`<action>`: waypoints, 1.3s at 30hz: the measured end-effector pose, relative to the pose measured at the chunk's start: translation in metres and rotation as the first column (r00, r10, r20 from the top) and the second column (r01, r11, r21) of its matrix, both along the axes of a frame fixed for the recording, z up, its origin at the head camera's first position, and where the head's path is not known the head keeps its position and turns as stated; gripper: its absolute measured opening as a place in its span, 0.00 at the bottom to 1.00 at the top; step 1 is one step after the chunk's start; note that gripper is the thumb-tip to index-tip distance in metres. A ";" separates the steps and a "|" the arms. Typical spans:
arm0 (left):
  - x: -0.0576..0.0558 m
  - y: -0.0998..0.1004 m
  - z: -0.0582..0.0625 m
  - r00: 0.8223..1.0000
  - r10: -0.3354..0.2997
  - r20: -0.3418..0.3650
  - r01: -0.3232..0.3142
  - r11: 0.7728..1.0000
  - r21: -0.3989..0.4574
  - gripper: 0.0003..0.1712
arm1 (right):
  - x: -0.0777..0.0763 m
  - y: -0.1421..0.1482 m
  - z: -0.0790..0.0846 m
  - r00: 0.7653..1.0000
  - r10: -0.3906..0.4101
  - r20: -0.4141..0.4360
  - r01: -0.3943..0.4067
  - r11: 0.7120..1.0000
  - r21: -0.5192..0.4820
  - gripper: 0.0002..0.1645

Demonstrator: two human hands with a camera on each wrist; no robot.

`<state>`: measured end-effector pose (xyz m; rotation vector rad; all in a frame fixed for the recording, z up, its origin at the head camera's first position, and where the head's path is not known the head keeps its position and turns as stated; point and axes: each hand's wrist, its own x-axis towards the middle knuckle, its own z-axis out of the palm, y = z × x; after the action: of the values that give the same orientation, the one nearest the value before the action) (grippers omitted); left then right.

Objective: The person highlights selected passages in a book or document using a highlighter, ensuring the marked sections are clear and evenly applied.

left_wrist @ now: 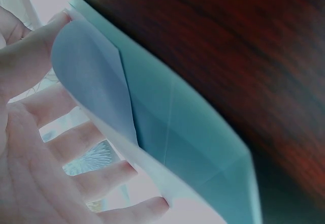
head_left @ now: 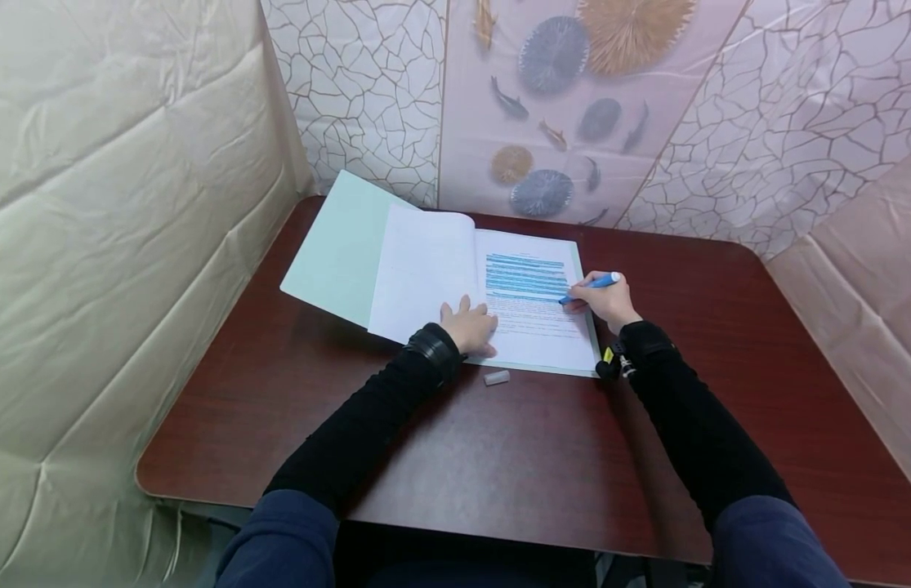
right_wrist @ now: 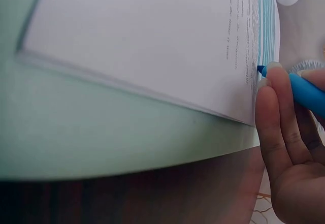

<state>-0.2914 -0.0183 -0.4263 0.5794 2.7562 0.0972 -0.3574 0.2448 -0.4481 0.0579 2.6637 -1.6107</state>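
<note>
A blue highlighter [head_left: 605,280] is pinched in my right hand [head_left: 609,304], its tip at the right end of a text line on the printed page [head_left: 536,343]. Blue stripes cover the page's upper lines; the lower lines are plain black print. My left hand [head_left: 470,327] rests with spread fingers near the fold and lower left of that page. In the left wrist view its straight fingers [left_wrist: 127,170] lie against the curved paper. The right wrist view shows the blue tip [right_wrist: 260,69] beside the stripes. A pale green folder [head_left: 337,253] lies open under the sheets.
A small grey-white cap-like piece [head_left: 497,378] lies on the dark red wooden table [head_left: 455,457], just below the folder's lower edge. The turned-over white sheet [head_left: 422,269] covers part of the folder's left cover. Patterned cloth [head_left: 359,90] hangs behind the table.
</note>
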 end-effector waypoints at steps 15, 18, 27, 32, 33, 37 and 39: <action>-0.001 0.000 0.000 1.000 -0.008 0.012 0.008 1.000 -0.006 0.36 | -0.003 0.005 -0.001 1.000 -0.015 0.026 0.015 1.000 0.002 0.14; -0.001 -0.001 0.000 1.000 -0.013 0.010 0.013 1.000 -0.006 0.36 | -0.001 0.005 0.002 1.000 -0.019 0.025 0.019 1.000 0.023 0.14; -0.003 0.000 0.000 1.000 -0.011 0.006 0.011 1.000 -0.013 0.36 | -0.002 0.005 0.005 0.999 -0.031 0.006 0.031 1.000 0.002 0.13; -0.003 0.000 -0.001 1.000 -0.012 0.012 0.013 1.000 -0.003 0.36 | -0.002 0.005 0.004 0.999 -0.033 0.018 0.033 0.999 0.004 0.13; -0.003 0.000 -0.001 1.000 -0.014 0.012 0.014 1.000 0.000 0.36 | -0.002 0.006 0.004 0.999 -0.031 0.019 0.031 1.000 0.004 0.13; -0.003 -0.001 -0.001 1.000 -0.019 0.014 0.019 1.000 0.002 0.35 | -0.001 0.007 0.004 0.999 -0.031 0.016 0.031 0.999 0.010 0.13; -0.003 -0.001 -0.001 1.000 -0.019 0.017 0.019 1.000 0.004 0.35 | -0.001 0.007 0.003 0.999 -0.031 0.013 0.031 0.999 0.012 0.13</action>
<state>-0.2945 -0.0190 -0.4276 0.6022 2.7344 0.1021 -0.3579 0.2523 -0.4446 0.1105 2.6758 -1.5984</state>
